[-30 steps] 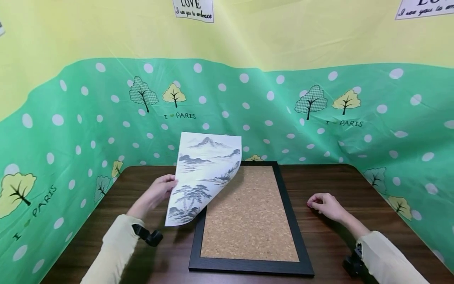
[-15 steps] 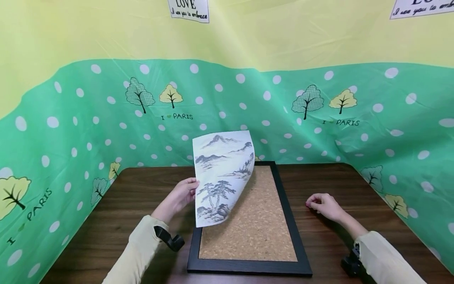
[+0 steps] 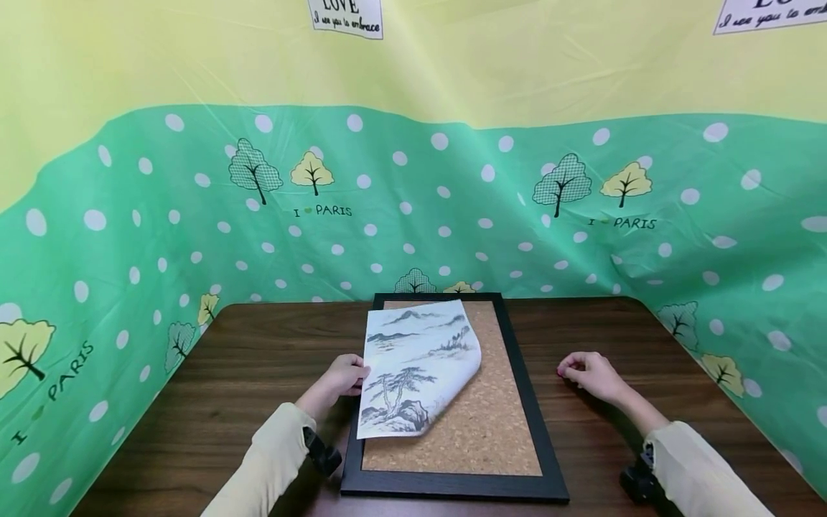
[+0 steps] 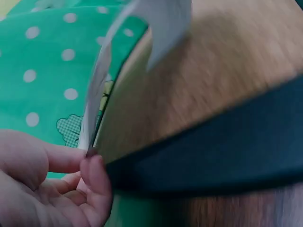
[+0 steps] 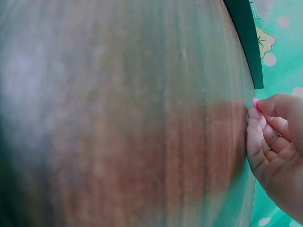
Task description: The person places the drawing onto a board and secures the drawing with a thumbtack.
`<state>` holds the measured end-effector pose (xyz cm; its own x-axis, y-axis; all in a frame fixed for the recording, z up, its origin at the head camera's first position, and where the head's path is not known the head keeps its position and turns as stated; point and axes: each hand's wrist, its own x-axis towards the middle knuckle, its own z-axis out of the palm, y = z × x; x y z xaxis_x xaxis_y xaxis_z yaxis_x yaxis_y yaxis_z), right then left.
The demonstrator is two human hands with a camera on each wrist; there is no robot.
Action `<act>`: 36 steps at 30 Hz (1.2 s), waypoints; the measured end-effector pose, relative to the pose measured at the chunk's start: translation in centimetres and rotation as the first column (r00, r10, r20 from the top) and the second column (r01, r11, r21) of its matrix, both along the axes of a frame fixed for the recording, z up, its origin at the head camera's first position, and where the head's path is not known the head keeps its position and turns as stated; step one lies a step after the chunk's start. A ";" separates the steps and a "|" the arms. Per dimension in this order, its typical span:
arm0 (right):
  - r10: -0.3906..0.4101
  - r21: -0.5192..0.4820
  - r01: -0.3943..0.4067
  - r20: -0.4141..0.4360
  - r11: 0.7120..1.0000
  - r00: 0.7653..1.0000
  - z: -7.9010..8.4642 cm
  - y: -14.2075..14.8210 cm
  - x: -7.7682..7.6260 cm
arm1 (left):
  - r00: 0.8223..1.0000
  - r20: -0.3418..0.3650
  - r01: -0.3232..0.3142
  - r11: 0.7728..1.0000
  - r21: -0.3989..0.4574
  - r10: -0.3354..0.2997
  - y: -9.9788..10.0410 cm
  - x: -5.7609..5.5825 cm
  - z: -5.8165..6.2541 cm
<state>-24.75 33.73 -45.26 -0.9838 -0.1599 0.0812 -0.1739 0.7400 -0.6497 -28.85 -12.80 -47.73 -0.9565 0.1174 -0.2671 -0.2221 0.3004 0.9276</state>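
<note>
Ink side up, seems to be placing the picture point(image 3: 413, 366), pinched in the left hand point(image 3: 341, 377), over the cork board point(image 3: 499, 427) with something pink point(image 5: 256, 102) pinched in the right hand point(image 3: 593, 373), and next calls for pressing flat.

The sheet of paper point(image 3: 413, 359) is white, printed with mountains, trees and rocks in grey and black. The board point(image 3: 465, 439) is speckled tan cork inside a plain black frame point(image 3: 452, 485). A tiny object point(image 5: 256, 102) is bright pink. The table point(image 3: 258, 359) is dark brown with streaked grain. The sleeves point(image 3: 261, 463) are cream. The cloth point(image 3: 452, 169) is pale yellow above and green below, patterned with whitish dots, yellow and green-checked trees and black lettering.
</note>
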 end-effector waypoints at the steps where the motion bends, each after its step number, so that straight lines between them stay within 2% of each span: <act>1: -0.007 0.000 0.007 0.000 1.000 1.000 0.0 0.0 0.0 | 1.000 -0.013 0.005 0.999 -0.048 -0.005 0.1 0.2 0.3; 2: -0.007 0.002 0.007 -0.001 1.000 1.000 0.0 0.0 0.0 | 0.999 -0.037 0.017 0.996 -0.086 -0.020 0.2 0.7 0.7; 3: -0.006 0.004 0.006 -0.001 1.000 1.000 -0.1 0.1 -0.1 | 1.000 -0.023 -0.010 0.989 -0.149 0.006 0.7 1.7 2.1; 5: -0.007 0.003 0.007 0.002 1.000 1.000 -0.1 0.1 -0.1 | 0.999 -0.049 -0.002 0.983 -0.181 -0.007 1.0 2.9 3.7; 7: -0.009 -0.001 0.009 0.006 1.000 1.000 -0.1 0.1 -0.1 | 0.997 -0.078 -0.008 0.976 -0.219 -0.009 1.2 3.5 4.6; 9: -0.008 -0.003 0.008 0.008 1.000 1.000 -0.1 0.0 -0.1 | 0.996 -0.092 -0.028 0.963 -0.269 0.003 1.3 3.6 5.1; 13: -0.007 -0.001 0.007 0.006 1.000 1.000 -0.1 0.0 -0.1 | 0.994 -0.112 -0.048 0.942 -0.333 0.011 1.5 3.1 5.2; 18: -0.010 0.007 0.010 0.006 1.000 1.000 -0.1 0.0 -0.1 | 0.993 -0.113 -0.022 0.939 -0.344 -0.018 2.0 2.6 5.0; 20: -0.012 0.009 0.012 0.003 1.000 1.000 -0.2 0.0 -0.1 | 0.992 -0.124 -0.026 0.931 -0.365 -0.021 2.1 2.5 5.1; 27: -0.011 0.013 0.011 -0.021 1.000 1.000 -0.5 -0.2 -0.2 | 0.980 -0.197 -0.097 0.867 -0.490 -0.002 0.2 1.5 5.3; 30: -0.015 0.022 0.015 -0.022 1.000 1.000 -0.4 -0.2 -0.2 | 0.985 -0.173 -0.103 0.864 -0.493 0.018 -0.8 1.5 5.2; 36: -0.022 0.034 0.023 -0.024 0.999 0.999 -0.2 -0.3 -0.1 | 0.990 -0.127 -0.113 0.878 -0.466 0.060 -1.9 1.6 5.2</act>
